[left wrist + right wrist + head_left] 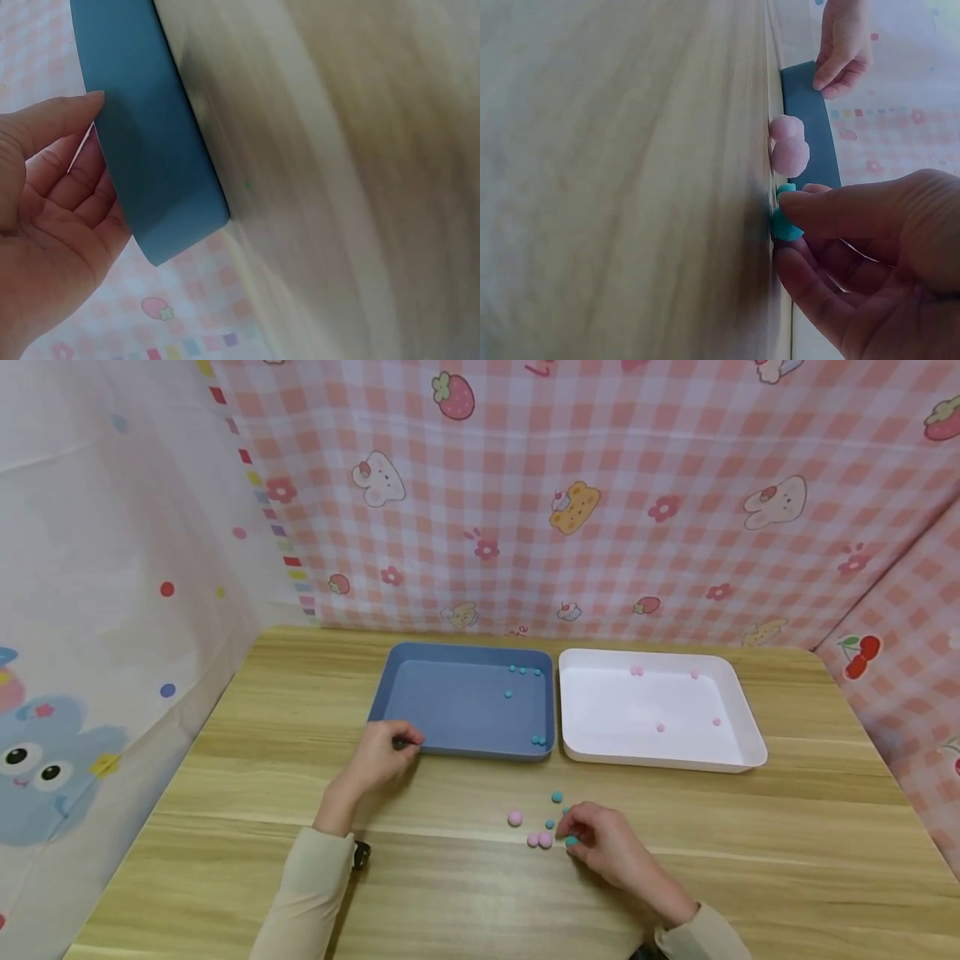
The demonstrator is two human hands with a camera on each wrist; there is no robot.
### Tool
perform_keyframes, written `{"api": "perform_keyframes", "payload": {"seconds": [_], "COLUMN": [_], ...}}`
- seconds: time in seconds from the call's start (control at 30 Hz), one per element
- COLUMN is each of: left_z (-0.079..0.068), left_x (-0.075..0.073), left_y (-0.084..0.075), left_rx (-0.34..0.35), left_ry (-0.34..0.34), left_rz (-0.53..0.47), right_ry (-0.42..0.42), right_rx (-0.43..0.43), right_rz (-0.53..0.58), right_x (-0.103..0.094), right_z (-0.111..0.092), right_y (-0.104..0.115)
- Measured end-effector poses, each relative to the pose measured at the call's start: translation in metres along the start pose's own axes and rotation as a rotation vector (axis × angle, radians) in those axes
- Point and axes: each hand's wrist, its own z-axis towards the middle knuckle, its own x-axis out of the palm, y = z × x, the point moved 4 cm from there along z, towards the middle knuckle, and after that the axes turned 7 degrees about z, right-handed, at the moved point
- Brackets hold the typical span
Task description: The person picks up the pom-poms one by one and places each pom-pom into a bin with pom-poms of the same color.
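My left hand (381, 753) is at the near left corner of the blue tray (457, 706). It grips the rim, thumb on the outer wall and fingers bent behind it, as the left wrist view shows. Low over the table, my right hand (611, 847) pinches a small teal ball (786, 227) between thumb and fingertips. Other teal balls (557, 797) lie just beyond those fingers, one partly hidden by them. To their left are a single pink ball (515, 818) and a touching pair of pink balls (789, 150).
Several teal balls (508, 694) lie in the right part of the blue tray. A white tray (600, 714) with several pink balls (661, 727) stands right beside it. Both are on a wooden table (450, 893), with a checked cloth (517, 577) hanging behind.
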Motion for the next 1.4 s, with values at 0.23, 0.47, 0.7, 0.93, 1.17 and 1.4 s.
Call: {"api": "perform_keyframes", "payload": {"seconds": [0.23, 0.47, 0.7, 0.93, 1.17, 1.4], "left_z": [0.001, 0.001, 0.002, 0.002, 0.002, 0.002], "left_x": [-0.002, -0.003, -0.003, -0.003, -0.002, -0.001], "left_y": [0.007, 0.010, 0.010, 0.009, 0.009, 0.010], "left_rx": [-0.047, -0.074, -0.076, -0.075, -0.077, -0.079], "left_ry": [0.045, 0.064, 0.070, 0.076, 0.074, 0.075], "left_rz": [-0.049, -0.061, -0.068, -0.063, -0.057, -0.042], "right_ry": [0.029, 0.000, -0.036, -0.085, -0.167, -0.231], "right_rx": [-0.035, -0.017, -0.001, -0.043, -0.107, -0.130], "right_rz": [-0.019, 0.023, 0.090, 0.134, 0.154, 0.156], "right_x": [0.000, -0.002, -0.009, -0.020, -0.029, -0.034], "right_z": [0.002, 0.002, 0.009, 0.020, 0.034, 0.051], "right_y": [0.000, 0.002, 0.010, 0.017, 0.024, 0.030]}}
